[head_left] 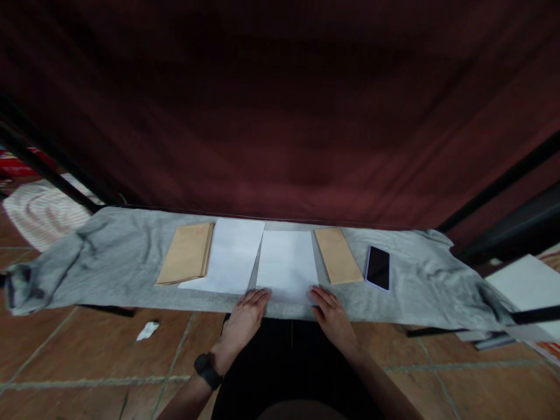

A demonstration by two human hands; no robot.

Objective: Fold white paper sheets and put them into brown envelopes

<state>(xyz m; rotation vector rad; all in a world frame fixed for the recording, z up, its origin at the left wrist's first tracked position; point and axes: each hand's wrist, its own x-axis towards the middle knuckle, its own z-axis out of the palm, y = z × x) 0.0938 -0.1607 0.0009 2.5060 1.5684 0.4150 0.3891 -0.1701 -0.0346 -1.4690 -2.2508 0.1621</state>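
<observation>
A white sheet of paper lies in the middle of a grey cloth spread over a narrow table. My left hand lies flat with fingers stretched out, fingertips on the sheet's near left corner. My right hand lies flat the same way at the near right corner. A second white sheet lies just to the left. A stack of brown envelopes is left of that, and a single brown envelope lies right of the middle sheet.
A black phone lies face up on the cloth at the right. A dark red curtain hangs behind the table. A white board sits at the far right. A paper scrap lies on the tiled floor.
</observation>
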